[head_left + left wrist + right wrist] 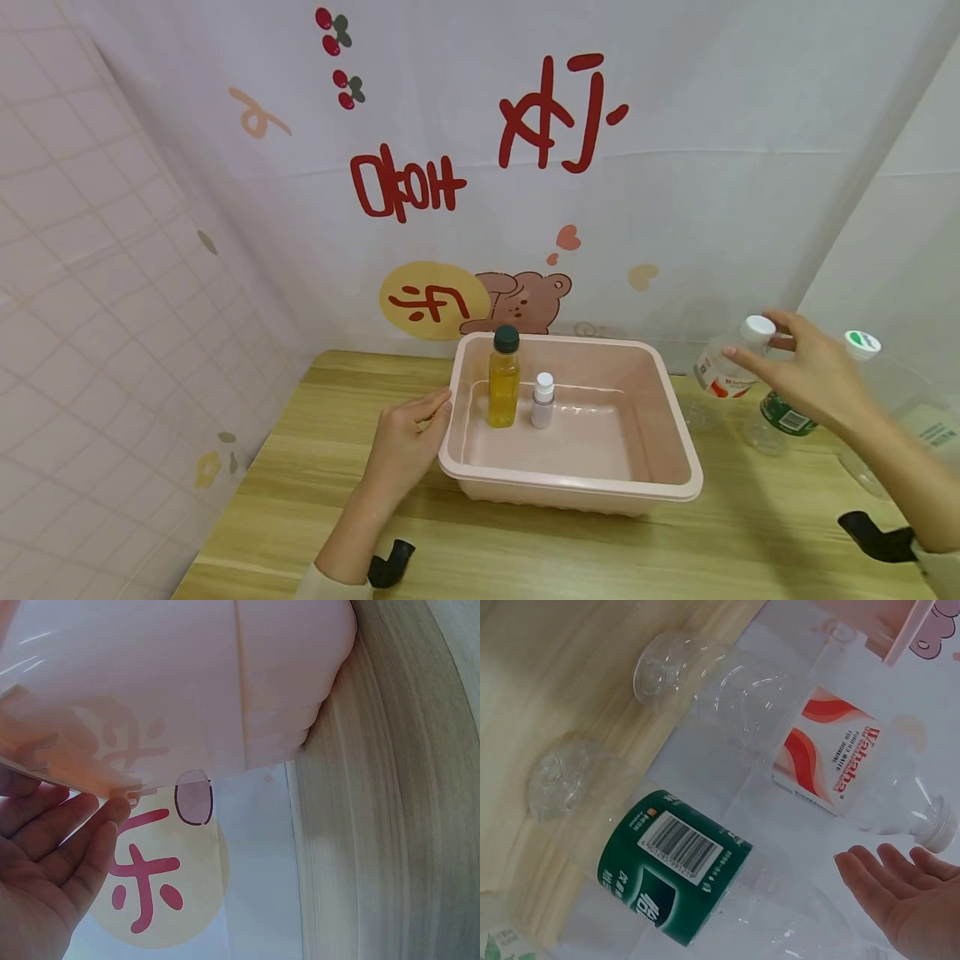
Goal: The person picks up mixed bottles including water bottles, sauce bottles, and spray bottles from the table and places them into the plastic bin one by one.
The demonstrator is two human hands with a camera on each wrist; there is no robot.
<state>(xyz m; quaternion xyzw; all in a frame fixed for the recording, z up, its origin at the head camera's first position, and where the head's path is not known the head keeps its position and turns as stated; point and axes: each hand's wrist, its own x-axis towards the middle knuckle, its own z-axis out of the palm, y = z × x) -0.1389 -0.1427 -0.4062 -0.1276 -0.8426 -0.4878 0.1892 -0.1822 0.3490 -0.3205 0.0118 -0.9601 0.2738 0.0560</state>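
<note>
Pale printed sheeting with red lettering and a cartoon bear hangs behind a wood-grain bench (pixel 315 467), near whose back edge stands a pink plastic tub (pixel 678 433), rectangular, glossy and round-cornered with a rolled rim. Inside it, toward the back-left corner, stand a small bottle of amber liquid (pixel 503 389) with a dark green cap and, just beside it, a smaller white vial (pixel 542 402). The left hand (pixel 405 446) rests against the tub's left wall, fingers (pixel 71 829) straight and relaxed, touching under the rim rather than curling round it. At the bench's right back corner stand empty clear bottles: a red-and-white-labelled bottle (pixel 840 761) with a white cap, a green-labelled bottle (pixel 679 866) just beside it, and a third bottle (pixel 896 392) with a green-marked cap behind the wrist. The right hand (pixel 813 375) hovers at the neck of the red-and-white-labelled bottle, fingers (pixel 877 874) spread and open, close to the cap but not visibly gripping. Judged from this, the step in hand is reaching for that bottle while the tub is steadied; the next move would call for closing round the neck. The thin, ribbed, crushable plastic looks light and likely to tip or dent under a hard squeeze.
</note>
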